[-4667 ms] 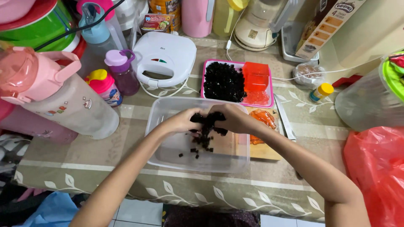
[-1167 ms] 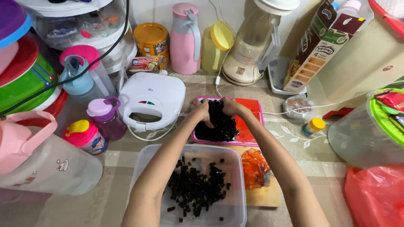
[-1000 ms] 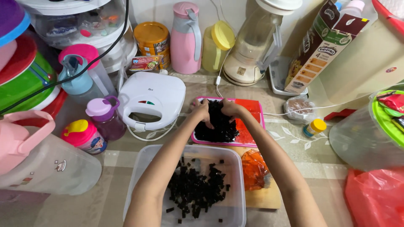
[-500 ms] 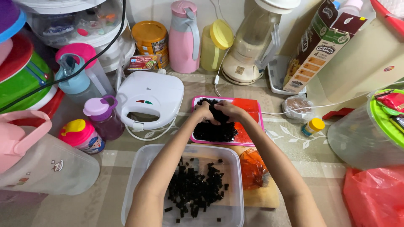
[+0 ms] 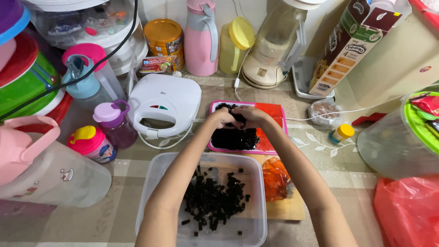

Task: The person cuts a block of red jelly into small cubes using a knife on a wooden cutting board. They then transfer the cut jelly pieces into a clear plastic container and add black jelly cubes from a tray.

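We had left hand (image 5: pixel 222 118) and right hand (image 5: pixel 250 115) cupped together over the pink tray (image 5: pixel 280 137), fingers curled around a clump of black jelly cubes (image 5: pixel 234 137). More cubes sat in the clear container (image 5: pixel 151 192) below.

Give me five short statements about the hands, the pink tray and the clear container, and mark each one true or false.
1. Both hands, left hand and right hand, are over the pink tray. True.
2. The clear container is empty. False: black jelly cubes lie in it.
3. The pink tray holds black jelly and red jelly. True.
4. The white sandwich maker stands open. False: its lid is shut.
5. The clear container lies farther from the person than the tray. False: it is nearer.
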